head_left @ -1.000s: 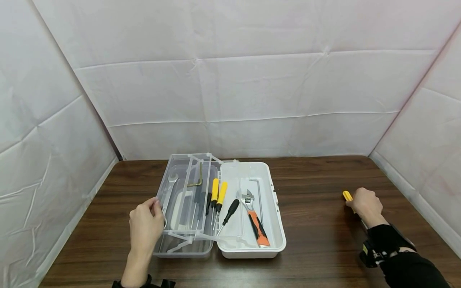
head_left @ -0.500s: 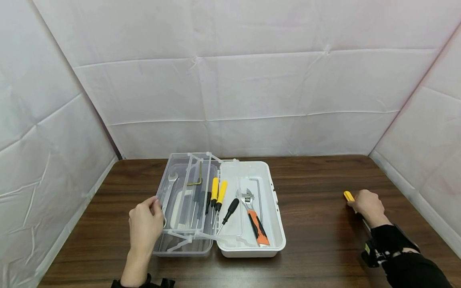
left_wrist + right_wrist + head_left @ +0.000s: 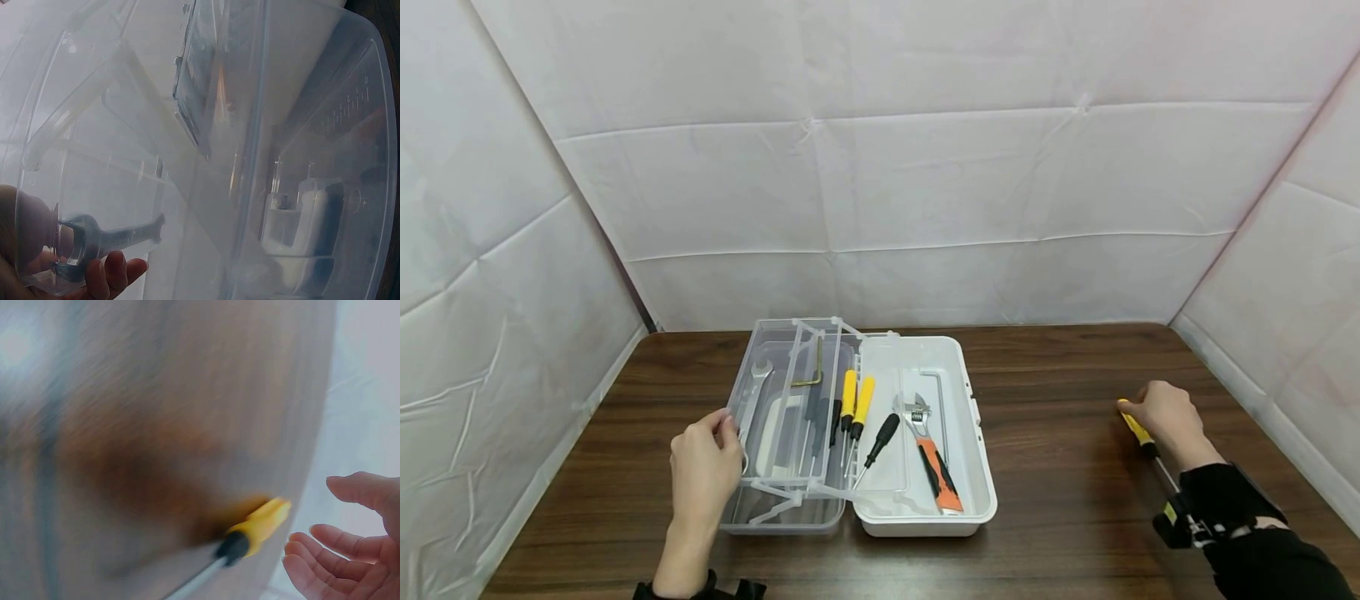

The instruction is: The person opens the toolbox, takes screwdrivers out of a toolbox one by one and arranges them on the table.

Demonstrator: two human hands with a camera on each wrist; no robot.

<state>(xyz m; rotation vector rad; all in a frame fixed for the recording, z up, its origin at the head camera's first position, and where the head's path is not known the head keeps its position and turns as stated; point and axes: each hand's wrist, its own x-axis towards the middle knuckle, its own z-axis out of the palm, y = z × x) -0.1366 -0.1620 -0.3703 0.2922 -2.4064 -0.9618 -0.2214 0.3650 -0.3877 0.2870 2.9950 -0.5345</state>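
At the left, my left hand (image 3: 703, 467) pinches the edge of the clear plastic tray (image 3: 782, 329) of an opened toolbox. A wrench (image 3: 754, 392) lies in this tray, its ring end near my fingers; through the plastic the left wrist view shows that wrench end (image 3: 78, 247) close to the fingertips. Far right, a yellow-handled screwdriver (image 3: 1137, 430) lies on the table, its shaft pointing toward my wrist. My right hand (image 3: 1172, 417) is beside its handle. In the right wrist view the right hand (image 3: 350, 550) has thumb and fingers spread, apart from the yellow handle (image 3: 269, 522).
The toolbox's white base (image 3: 966, 400) holds an orange-handled adjustable wrench (image 3: 932, 467), a hex key (image 3: 942, 408) and a small black screwdriver (image 3: 880, 442). Two yellow-handled screwdrivers (image 3: 859, 410) and a brass-coloured hex key (image 3: 817, 367) show by the tray. White sheeting (image 3: 925, 192) walls the table.
My right hand has let go of the yellow screwdriver and moved slightly up and right, so more of the handle shows. My left hand and the toolbox have kept their places.
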